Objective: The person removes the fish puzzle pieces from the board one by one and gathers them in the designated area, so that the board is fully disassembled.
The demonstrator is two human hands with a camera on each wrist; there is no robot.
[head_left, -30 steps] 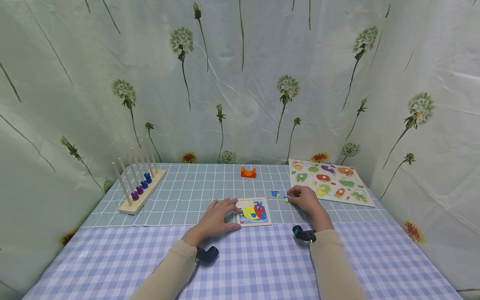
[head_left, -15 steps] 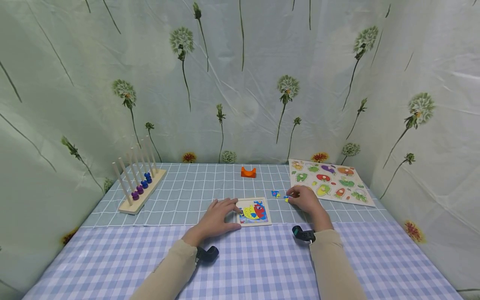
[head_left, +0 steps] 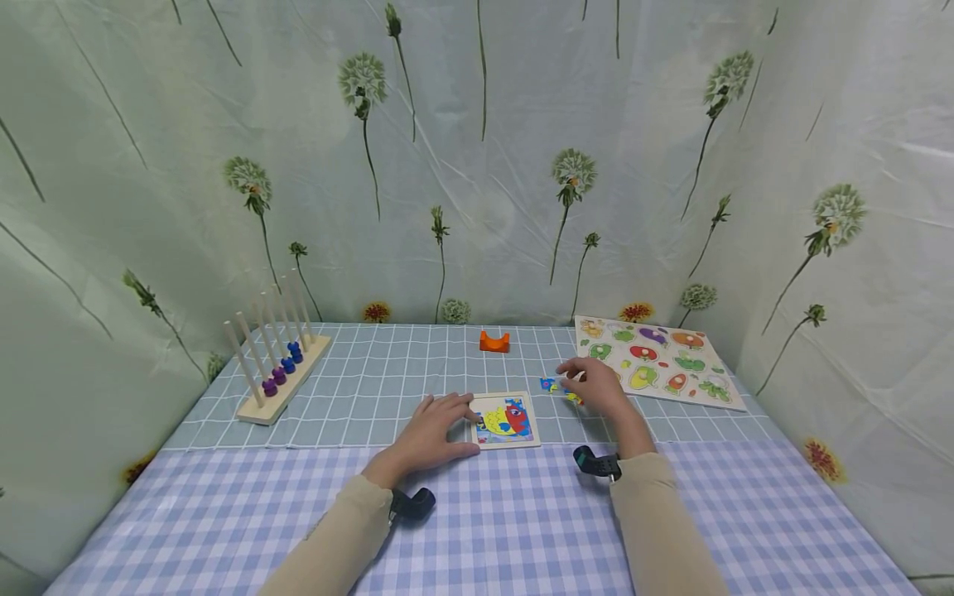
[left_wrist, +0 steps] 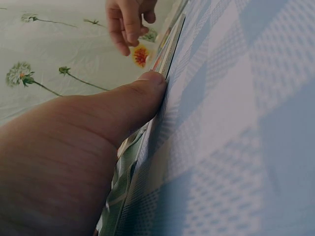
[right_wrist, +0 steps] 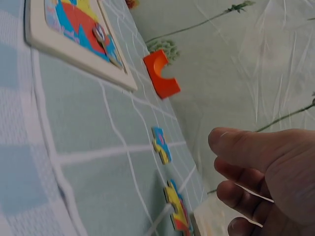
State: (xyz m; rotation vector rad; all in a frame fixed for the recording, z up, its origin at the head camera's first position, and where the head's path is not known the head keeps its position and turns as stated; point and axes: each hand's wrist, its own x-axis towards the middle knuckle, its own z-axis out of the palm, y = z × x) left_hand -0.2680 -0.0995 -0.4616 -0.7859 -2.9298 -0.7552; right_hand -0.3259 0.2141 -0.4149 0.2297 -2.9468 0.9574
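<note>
A wooden-framed jigsaw puzzle (head_left: pixel 514 445) with a yellow, red and blue picture lies on the grey cloth. My left hand (head_left: pixel 432 430) rests at its left side, fingers spread over the edge; the left wrist view shows the thumb (left_wrist: pixel 152 81) against the front edge. My right hand (head_left: pixel 599 389) hovers over loose puzzle pieces, its fingers loosely bent with nothing between them. One blue piece (right_wrist: pixel 161 145) lies right of the frame. Closer to the right hand lie yellow, blue and red pieces (right_wrist: pixel 174 206), overlapping each other in the right wrist view.
At the back middle stands an orange arch block (head_left: pixel 494 343). A vegetable knob-puzzle board (head_left: pixel 656 364) lies at the back right, just beyond the right hand. A wooden peg rack (head_left: pixel 272 406) with purple and blue beads stands far left.
My right hand has risen off the loose pieces and shifted slightly left, its fingers spreading apart; more of the yellow piece now shows beneath. My left hand has stayed in place.
</note>
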